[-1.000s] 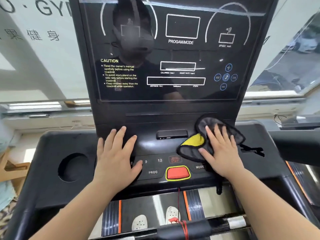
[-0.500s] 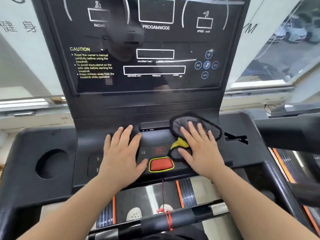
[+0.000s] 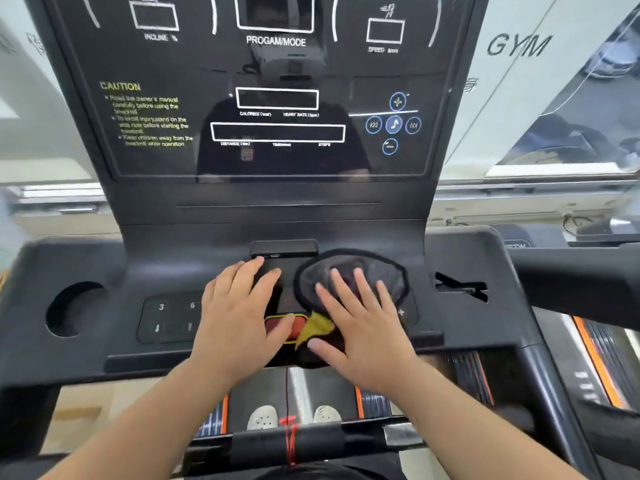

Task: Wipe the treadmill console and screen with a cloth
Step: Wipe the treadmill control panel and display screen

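— Both hands lie flat on the console (image 3: 460,258), palms down, fingers spread. Do you see the left hand (image 3: 239,323)?

— Yes. It rests bare on the middle of the button panel, holding nothing, its thumb touching the red stop button (image 3: 281,326) with the yellow rim. Its fingertips reach just short of the small black slot (image 3: 284,248) at the back of the panel.

— And the right hand (image 3: 360,327)?

— Splayed wide and pressed down on the cloth (image 3: 377,271). It is not clenched around it; the palm and fingers pin it flat against the panel, just right of the left hand.

— How does the cloth lie?

— Mostly grey with a dark stitched edge, spread in a rounded shape under and beyond the fingers. 1 yellow corner (image 3: 317,329) is folded out beside the stop button, between the 2 hands, and a dark part hangs over the console's front edge.

— What else shows on the panel?

— Keys marked 3 and 6 (image 3: 175,306) to the left of the left hand, and a round cup holder (image 3: 74,308) further left.

— The screen (image 3: 277,98)?

— Upright behind the console, dark and glossy, well apart from the cloth. It carries white outlines, the words "PROGAM/MODE", a yellow CAUTION text (image 3: 145,114) at left and blue round icons (image 3: 393,124) at right. The picture is somewhat blurred.
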Motion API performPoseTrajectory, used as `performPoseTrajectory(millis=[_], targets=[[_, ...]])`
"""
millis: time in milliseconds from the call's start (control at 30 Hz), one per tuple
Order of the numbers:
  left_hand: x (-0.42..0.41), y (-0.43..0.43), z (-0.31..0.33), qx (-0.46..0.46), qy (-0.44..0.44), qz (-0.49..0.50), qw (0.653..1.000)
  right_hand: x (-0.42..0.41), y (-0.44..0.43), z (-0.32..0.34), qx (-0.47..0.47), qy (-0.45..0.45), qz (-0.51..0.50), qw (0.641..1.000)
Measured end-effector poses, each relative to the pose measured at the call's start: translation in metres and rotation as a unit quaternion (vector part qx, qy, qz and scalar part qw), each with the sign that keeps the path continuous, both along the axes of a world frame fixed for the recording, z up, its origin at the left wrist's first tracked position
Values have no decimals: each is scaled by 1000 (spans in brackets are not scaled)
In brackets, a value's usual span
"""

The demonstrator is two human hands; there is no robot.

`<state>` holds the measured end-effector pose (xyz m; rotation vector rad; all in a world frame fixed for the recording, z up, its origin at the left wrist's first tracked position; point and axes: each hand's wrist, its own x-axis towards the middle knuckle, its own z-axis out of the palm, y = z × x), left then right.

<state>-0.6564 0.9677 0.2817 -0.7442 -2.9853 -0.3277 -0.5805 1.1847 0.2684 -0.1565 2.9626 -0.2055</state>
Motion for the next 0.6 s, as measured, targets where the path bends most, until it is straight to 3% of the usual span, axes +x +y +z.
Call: performPoseTrajectory(millis=[67, 267, 333, 467, 600], targets=[[2, 13, 5, 9, 5, -2, 1000, -2, 23, -1, 9, 6, 1, 1000], [11, 48, 11, 15, 5, -7, 1000, -24, 94, 3, 25, 6, -161, 987], [17, 56, 11, 17, 5, -5, 1000, -28, 83, 6, 22, 27, -115, 993], [27, 66, 9, 29, 13, -8, 999, -45, 61, 11, 26, 4, 104, 994], [31, 69, 11, 40, 19, 6, 999, -42, 98, 9, 46, 5, 187, 981]])
